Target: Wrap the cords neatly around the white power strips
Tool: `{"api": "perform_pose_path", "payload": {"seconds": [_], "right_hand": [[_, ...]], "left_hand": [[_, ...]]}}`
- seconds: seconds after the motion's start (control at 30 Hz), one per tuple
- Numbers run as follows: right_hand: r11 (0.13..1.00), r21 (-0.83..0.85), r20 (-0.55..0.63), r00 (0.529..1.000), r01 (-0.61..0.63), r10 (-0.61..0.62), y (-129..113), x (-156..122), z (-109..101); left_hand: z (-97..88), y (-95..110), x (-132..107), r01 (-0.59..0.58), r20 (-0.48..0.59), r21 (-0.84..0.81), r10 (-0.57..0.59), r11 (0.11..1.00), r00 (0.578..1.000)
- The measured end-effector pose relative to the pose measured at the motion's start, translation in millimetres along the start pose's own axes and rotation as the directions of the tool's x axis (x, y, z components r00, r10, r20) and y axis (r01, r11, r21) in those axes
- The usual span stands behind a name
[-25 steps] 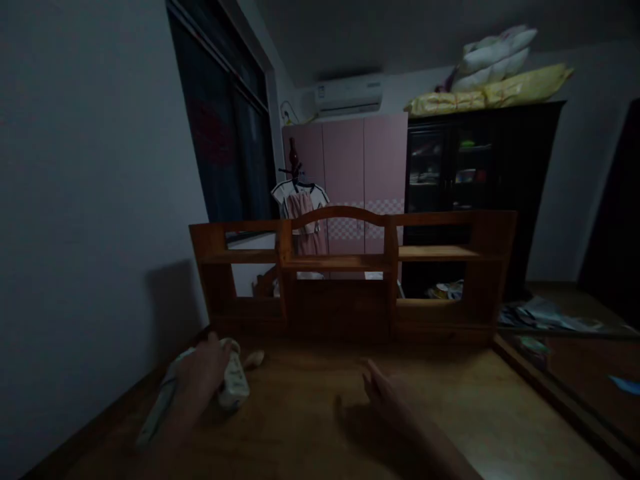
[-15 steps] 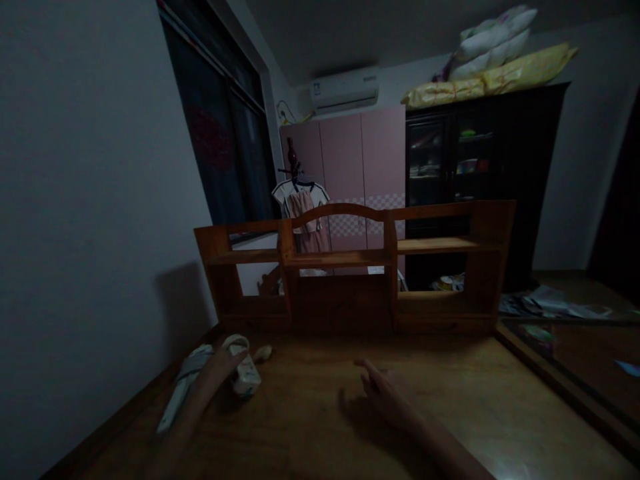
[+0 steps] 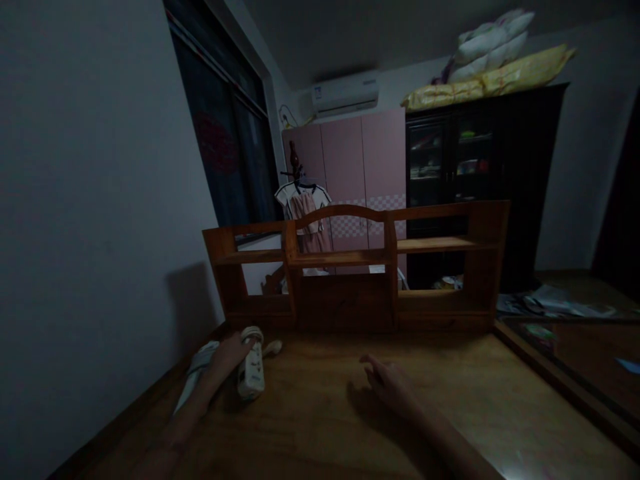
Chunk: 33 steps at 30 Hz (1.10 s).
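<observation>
At the left of the wooden desktop (image 3: pixel 320 407), my left hand (image 3: pixel 231 353) is closed on a white power strip (image 3: pixel 251 375). Its cable is coiled round the far end, and a white plug (image 3: pixel 273 347) lies just to the right. A long pale folded item (image 3: pixel 193 375) rests beside the wall, partly hidden behind my left forearm; its kind is unclear. My right hand (image 3: pixel 393 385) hovers above the middle of the desktop, holding nothing. Its index finger reaches forward and the other fingers are loosely bent.
A wooden shelf unit (image 3: pixel 343 321) with several compartments stands across the back of the desktop. The white wall (image 3: pixel 110 267) bounds the left side. A raised wooden edge (image 3: pixel 555 383) runs along the right. Farther off are a pink wardrobe (image 3: pixel 345 157) and a dark cabinet (image 3: pixel 520 160).
The power strip has turned more upright in view, its socket face now showing more clearly, with my left hand still on it. My right hand has barely moved. The view has shifted slightly.
</observation>
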State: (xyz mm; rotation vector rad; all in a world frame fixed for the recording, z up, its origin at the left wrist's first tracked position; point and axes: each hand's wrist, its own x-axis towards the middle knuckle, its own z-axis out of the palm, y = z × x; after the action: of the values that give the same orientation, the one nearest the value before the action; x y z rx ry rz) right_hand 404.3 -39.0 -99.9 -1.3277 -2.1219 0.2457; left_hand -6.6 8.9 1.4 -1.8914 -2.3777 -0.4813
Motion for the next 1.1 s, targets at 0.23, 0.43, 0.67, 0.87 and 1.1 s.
{"api": "perform_pose_path", "payload": {"seconds": [0.23, 0.43, 0.67, 0.87, 1.1], "right_hand": [[1.0, 0.01, -0.008, 1.0, 0.004, -0.004, 0, -1, 1], [0.999, 0.053, -0.039, 0.999, -0.002, 0.004, -7, -1, -3], [0.992, 0.08, -0.303, 0.951, 0.093, -0.065, -24, 3, -22], [0.998, -0.04, -0.449, 0.891, 0.047, -0.06, -28, 6, -42], [0.988, -0.131, -0.241, 0.965, 0.076, -0.106, -23, 6, -26]], "left_hand": [[4.3, 38, -10, -0.151, -0.037, -0.043, 0.149, 0.988, 0.988], [16.9, 95, -39, -0.35, -0.143, -0.167, 0.328, 0.922, 0.934], [47.2, 153, -58, -0.21, -0.151, -0.941, 0.228, 0.264, 0.962], [96.8, 172, -48, 0.127, 0.117, -0.991, 0.182, -0.048, 0.976], [113.6, 170, -57, 0.418, 0.341, -0.847, 0.268, -0.329, 0.901]]}}
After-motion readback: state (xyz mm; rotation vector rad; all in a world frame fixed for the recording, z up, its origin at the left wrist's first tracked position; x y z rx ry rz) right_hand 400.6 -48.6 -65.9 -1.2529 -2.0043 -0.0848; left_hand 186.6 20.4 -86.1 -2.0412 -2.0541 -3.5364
